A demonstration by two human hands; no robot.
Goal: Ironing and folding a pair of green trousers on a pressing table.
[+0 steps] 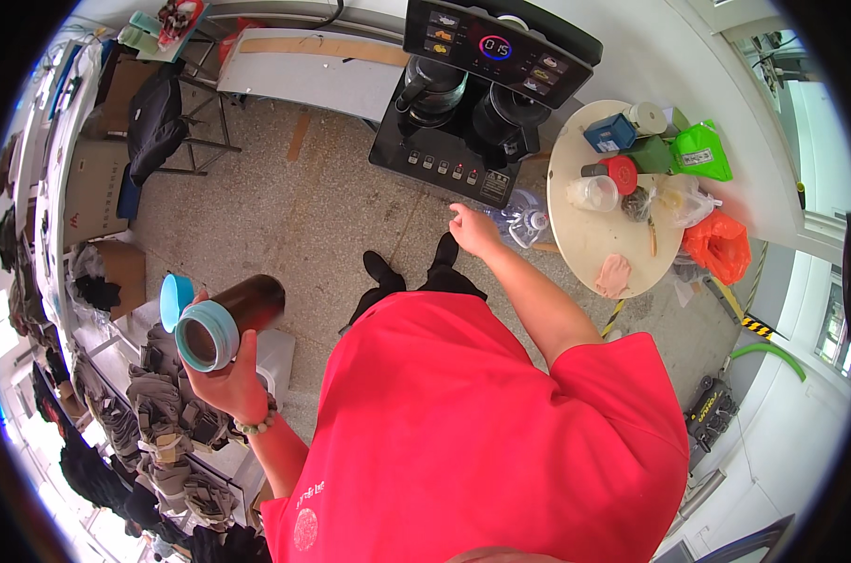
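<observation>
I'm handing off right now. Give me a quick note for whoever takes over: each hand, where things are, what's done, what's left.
Left hand: holds an open dark bottle with a light-blue rim, tilted on its side, mouth toward the camera; the blue cap is off and sits by the same hand.
Right hand: empty, fingers open, stretched toward the black dispenser on the floor ahead, not touching it.
Nearby: two dark kettles sit on the dispenser; a round table with jars and bags stands to the right.
Done: cap off.
Left: the bottle is not yet at the dispenser; whether it holds liquid cannot be told.
</observation>
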